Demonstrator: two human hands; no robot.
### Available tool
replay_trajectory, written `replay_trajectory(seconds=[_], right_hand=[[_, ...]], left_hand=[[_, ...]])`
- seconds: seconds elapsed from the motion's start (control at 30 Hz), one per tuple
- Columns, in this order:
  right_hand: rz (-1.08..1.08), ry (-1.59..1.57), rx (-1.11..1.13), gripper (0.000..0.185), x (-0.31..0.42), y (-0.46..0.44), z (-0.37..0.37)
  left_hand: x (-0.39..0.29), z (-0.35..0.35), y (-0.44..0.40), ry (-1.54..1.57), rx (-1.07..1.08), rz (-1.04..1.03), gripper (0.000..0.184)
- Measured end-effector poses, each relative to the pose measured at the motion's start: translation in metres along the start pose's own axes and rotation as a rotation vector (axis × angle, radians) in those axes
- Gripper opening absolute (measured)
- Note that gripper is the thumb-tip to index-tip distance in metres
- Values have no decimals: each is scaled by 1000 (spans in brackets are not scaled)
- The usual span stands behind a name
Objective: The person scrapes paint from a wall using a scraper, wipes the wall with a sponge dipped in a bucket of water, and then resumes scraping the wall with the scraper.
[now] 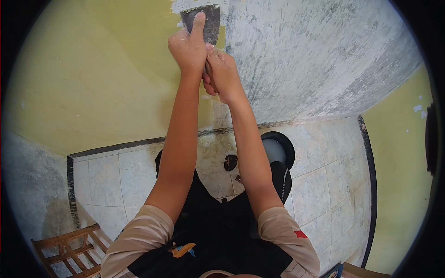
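Both my hands are on a scraper with a wide, dark, worn metal blade. Its blade lies against the wall, at the border between yellow-green paint and a scraped grey-white area. My left hand presses on the blade, its thumb stretched up along the metal. Below it, my right hand is wrapped around the handle, which is mostly hidden by the fingers. Pale dust clings to both hands.
A black bucket holding greyish liquid stands on the tiled floor by my right leg. A small dark object lies between my feet. At lower left is a wooden rack or stool.
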State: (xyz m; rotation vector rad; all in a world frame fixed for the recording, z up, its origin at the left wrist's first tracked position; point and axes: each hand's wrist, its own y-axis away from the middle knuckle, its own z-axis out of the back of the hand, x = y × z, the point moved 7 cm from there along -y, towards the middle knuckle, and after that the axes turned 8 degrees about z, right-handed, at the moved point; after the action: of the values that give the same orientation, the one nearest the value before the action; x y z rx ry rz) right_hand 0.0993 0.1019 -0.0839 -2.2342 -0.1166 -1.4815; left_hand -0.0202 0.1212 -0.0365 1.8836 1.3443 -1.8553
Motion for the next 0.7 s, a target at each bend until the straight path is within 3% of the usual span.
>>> replay_trajectory(seconds=[0.4, 0.7], right_hand=[[29, 10, -38, 42, -15, 13, -1], [14, -45, -67, 40, -31, 15, -2]], left_hand=[[7, 10, 14, -8, 31, 115, 69], [16, 13, 9, -84, 69, 42, 72]])
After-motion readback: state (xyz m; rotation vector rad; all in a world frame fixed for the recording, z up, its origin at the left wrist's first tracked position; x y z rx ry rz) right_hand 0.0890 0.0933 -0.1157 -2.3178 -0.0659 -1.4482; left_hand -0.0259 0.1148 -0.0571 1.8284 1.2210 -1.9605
